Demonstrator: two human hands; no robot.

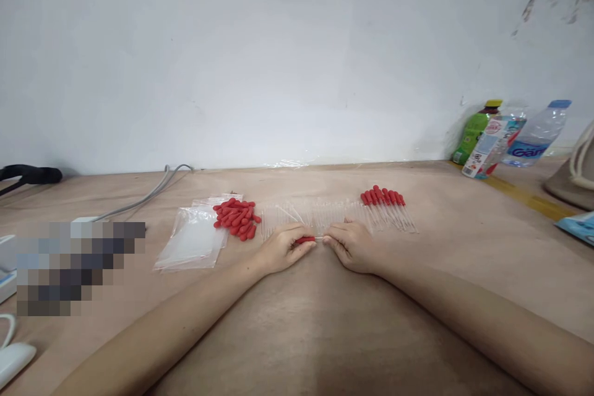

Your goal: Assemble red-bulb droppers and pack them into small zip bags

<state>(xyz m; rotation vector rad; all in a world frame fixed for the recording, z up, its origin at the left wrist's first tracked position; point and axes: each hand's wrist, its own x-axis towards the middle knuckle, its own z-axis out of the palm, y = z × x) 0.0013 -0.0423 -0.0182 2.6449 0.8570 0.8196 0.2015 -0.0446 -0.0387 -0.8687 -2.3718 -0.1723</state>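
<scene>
My left hand (pixel 283 249) pinches a small red rubber bulb (pixel 305 239) on the wooden table (pixel 306 322). My right hand (pixel 349 245) is closed on a thin clear glass tube whose end meets the bulb. Both hands rest on the table, fingertips almost touching. Behind them lies a row of several bare clear tubes (pixel 310 215). A pile of loose red bulbs (pixel 236 218) sits just left of that row. To the right lies a group of several clear tubes with red bulbs fitted (pixel 387 205).
Clear zip bags (pixel 195 238) lie left of the bulbs. A grey cable (pixel 148 195) and white devices (pixel 13 362) are at the far left. Bottles (pixel 508 136) lean on the wall at the back right, beside a tan bag (pixel 578 179).
</scene>
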